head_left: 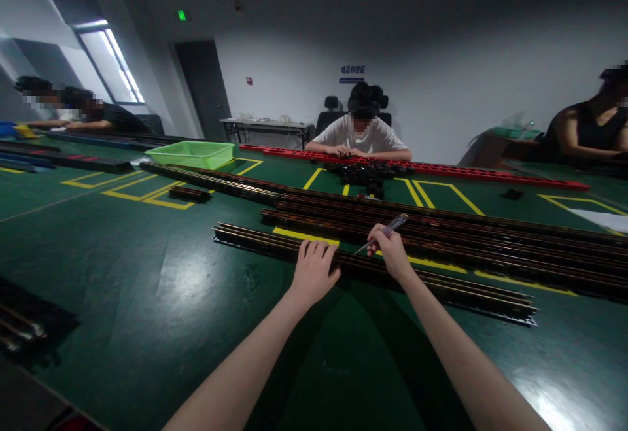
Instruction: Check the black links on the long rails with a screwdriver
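A long dark rail (pixel 265 239) with copper-coloured strips along it lies across the green table in front of me. My left hand (pixel 314 270) rests over its middle, fingers across the top and thumb on the near side, holding it. In my right hand (pixel 388 248) is a slim screwdriver (pixel 394 224) with a see-through handle, gripped like a pen. Its thin shaft slants down left, and the tip is at the rail just right of my left hand. Whether the tip touches a screw is too small to tell.
More long rails (pixel 441 242) lie behind mine, near a short rail piece (pixel 189 194). A light green basket (pixel 191 154) stands beyond. Across the table a person (pixel 360 133) sits behind a red slotted bar (pixel 490 173) and a pile of black parts (pixel 363 172). Other people sit left and right.
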The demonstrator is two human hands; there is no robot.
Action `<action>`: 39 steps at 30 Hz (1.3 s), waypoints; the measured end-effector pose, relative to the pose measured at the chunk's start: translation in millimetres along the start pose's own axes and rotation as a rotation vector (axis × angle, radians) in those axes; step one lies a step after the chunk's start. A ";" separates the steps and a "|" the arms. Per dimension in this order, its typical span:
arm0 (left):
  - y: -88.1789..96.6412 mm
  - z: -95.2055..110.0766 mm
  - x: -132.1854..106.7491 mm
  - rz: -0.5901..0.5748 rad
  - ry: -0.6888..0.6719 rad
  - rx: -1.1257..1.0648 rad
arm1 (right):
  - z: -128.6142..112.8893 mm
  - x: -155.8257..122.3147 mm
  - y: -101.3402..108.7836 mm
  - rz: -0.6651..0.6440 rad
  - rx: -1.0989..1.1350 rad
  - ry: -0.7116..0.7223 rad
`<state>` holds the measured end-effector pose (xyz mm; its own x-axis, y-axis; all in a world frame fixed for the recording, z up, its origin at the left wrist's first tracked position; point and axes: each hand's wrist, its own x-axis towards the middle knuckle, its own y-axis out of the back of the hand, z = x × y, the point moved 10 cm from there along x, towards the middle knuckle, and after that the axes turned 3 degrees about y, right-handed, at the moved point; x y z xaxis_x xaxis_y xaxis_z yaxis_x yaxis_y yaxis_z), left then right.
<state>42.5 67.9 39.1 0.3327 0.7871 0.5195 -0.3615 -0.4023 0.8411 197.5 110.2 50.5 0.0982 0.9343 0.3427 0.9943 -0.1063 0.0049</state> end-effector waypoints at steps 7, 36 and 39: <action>0.7 0.9 0.5 -0.012 0.005 0.007 | -0.4 -0.1 0.0 0.006 0.006 -0.008; -0.7 0.1 -0.6 -0.011 0.002 -0.005 | 2.4 0.5 0.6 0.004 0.006 -0.012; -0.2 0.0 0.0 -0.011 0.002 -0.003 | 2.6 1.2 0.6 0.006 0.010 -0.012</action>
<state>42.6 67.9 38.8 0.3353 0.7922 0.5099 -0.3603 -0.3922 0.8464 198.3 112.1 48.5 0.1043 0.9377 0.3314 0.9941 -0.1083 -0.0066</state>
